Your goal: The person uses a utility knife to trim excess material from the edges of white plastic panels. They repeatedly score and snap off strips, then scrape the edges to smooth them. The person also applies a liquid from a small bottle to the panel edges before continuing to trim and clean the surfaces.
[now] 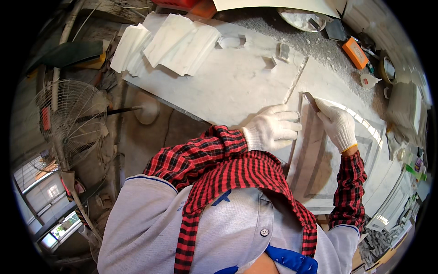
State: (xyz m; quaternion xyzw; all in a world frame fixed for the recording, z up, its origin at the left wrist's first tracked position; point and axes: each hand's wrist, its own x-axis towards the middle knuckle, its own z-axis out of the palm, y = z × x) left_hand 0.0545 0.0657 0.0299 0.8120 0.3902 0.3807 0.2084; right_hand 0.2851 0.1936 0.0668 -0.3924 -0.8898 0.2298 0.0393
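Note:
My left hand (273, 127), in a white knit glove, lies with fingers stretched out on the stone surface at the edge of a pale marble panel (296, 176). That panel has a grey rectangular border set into its face. My right hand (338, 124), also gloved, is closed round a flat metal scraper (311, 101). The scraper's tip meets the panel's far left corner. Beyond my fingers, a narrow whitish seam (296, 77) runs between the larger marble slab (219, 96) and the slab on the right.
Stacked white marble pieces (182, 43) sit at the far left of the slab. A small grey block (284, 52) lies farther back. At the far right are an orange box (355, 53), a small white bottle (369, 80) and a basin (303, 20). A caged fan (70, 123) stands left.

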